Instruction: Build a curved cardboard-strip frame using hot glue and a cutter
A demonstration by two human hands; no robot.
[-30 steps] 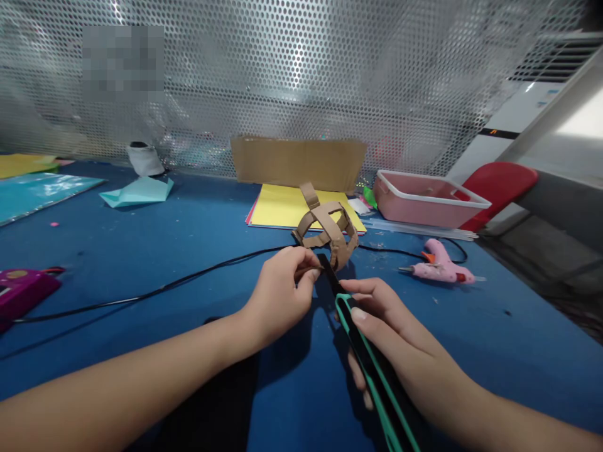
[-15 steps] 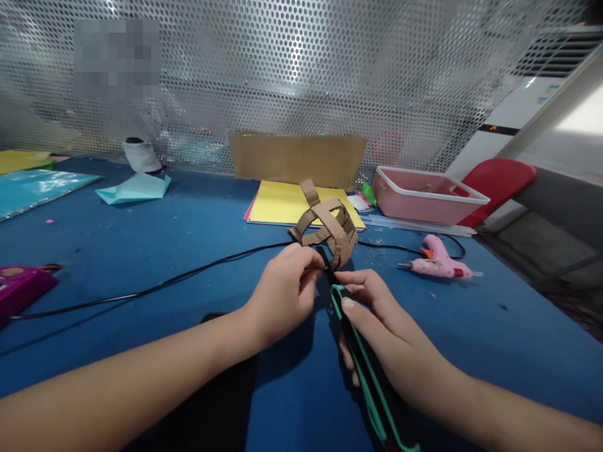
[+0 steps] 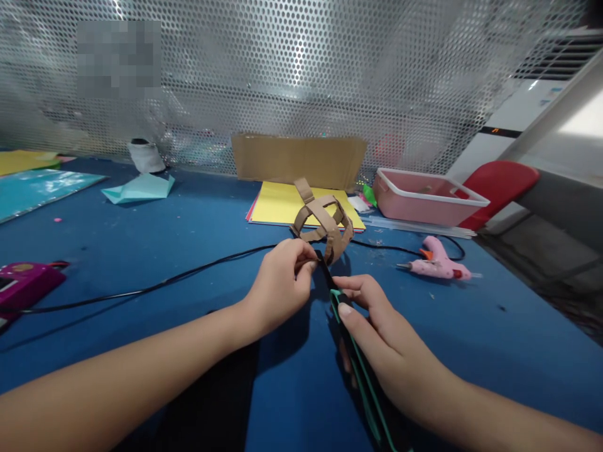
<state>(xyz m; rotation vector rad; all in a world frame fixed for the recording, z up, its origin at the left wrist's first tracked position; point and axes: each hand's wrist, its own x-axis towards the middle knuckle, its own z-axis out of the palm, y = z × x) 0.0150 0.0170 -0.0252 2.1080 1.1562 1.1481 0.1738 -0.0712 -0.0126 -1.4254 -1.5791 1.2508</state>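
My right hand is closed around a long black piece with teal edging, its thumb pressed along the near side. The narrow black tip points away from me, towards a brown cardboard frame of curved strips. My left hand is closed in a pinch beside that tip. A small brown bit shows at its fingertips, but what they hold cannot be made out. The cardboard frame stands just beyond both hands, in front of yellow paper sheets. Under my left forearm lies a flat black object, partly hidden.
A pink glue gun lies to the right, below a pink basket with a white rim. A black cable crosses the blue table. At left are a purple device and folded light-blue paper.
My left hand has shifted slightly left and away from the black tip. The right hand keeps its hold, and the view has moved a little.
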